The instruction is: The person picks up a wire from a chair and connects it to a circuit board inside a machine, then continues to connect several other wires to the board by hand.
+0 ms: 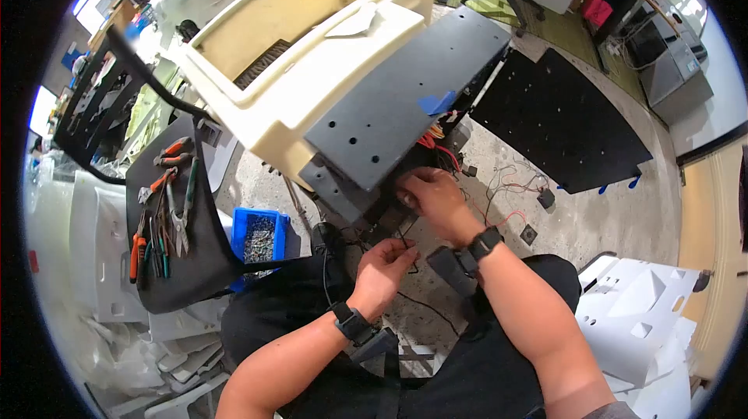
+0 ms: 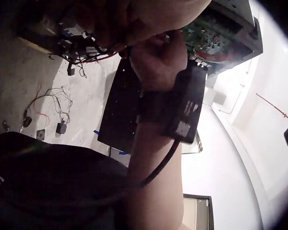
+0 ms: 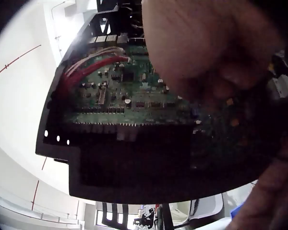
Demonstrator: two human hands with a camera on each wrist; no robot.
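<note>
My left hand (image 1: 382, 272) is low in front of the grey metal housing (image 1: 413, 99), thumb and fingertips pinching a thin black cable (image 1: 414, 266). Higher up, my right hand (image 1: 438, 199) reaches in under the housing's near edge with bent fingers; I cannot tell what lies between its fingertips. In the right wrist view, that hand (image 3: 211, 48) covers part of a green circuit board (image 3: 134, 86) inside the housing, where red and white wires (image 3: 93, 67) run. Red and orange wires (image 1: 432, 138) come out at the housing's side. Blue tape (image 1: 436, 102) sticks to its top.
A cream plastic shell (image 1: 288, 99) adjoins the housing. On the left, a black chair (image 1: 191, 279) bears pliers and cutters (image 1: 179, 224); a blue bin (image 1: 238, 243) of small parts stands beside it. On the right are a black panel (image 1: 561, 123), loose wires (image 1: 510, 181) and white plastic parts (image 1: 639, 310).
</note>
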